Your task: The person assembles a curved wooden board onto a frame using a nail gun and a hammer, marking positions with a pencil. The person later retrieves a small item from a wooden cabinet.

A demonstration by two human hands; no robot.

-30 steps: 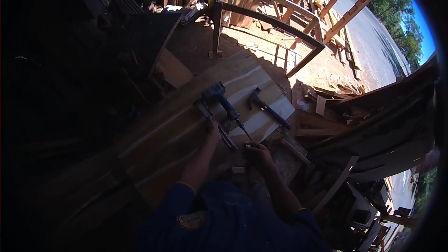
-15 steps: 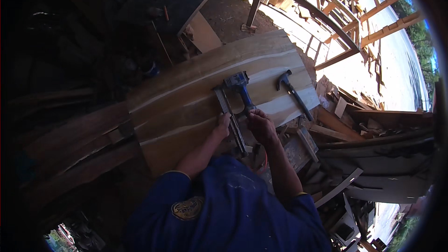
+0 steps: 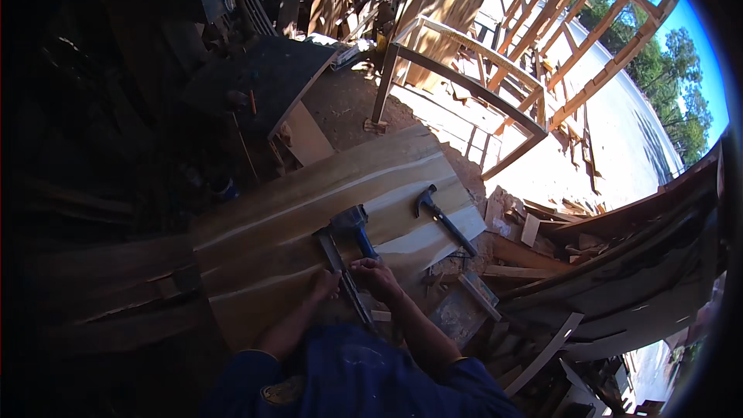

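Gripping a long dark metal bar (image 3: 340, 275) from both sides: left hand (image 3: 325, 285) pressed down at the bar's left edge, fingers curled, right hand (image 3: 378, 277) closed over it from the right, knuckles up. Bar laid lengthwise on a broad pale wooden plank (image 3: 309, 224), running from between the hands up toward the plank's middle. Blue sleeves (image 3: 348, 383) entering from the lower edge. Just beyond the right hand, a blue-handled hatchet (image 3: 354, 228) lying flat on the same plank, head beside the bar's far end. Farther right on the plank, well apart from the hands, a claw hammer (image 3: 443, 219) with a dark handle, head pointing away. Offcuts and splintered scraps (image 3: 526, 240) heaped off the plank's right edge. Darker boards (image 3: 101, 286) lying in shadow to the left. Past the plank, bare dirt, a dark workbench (image 3: 263, 81) in shade, then a curved timber frame (image 3: 464, 85) and open wooden framing (image 3: 588, 23) in full sunlight, trees (image 3: 681, 85) beyond.
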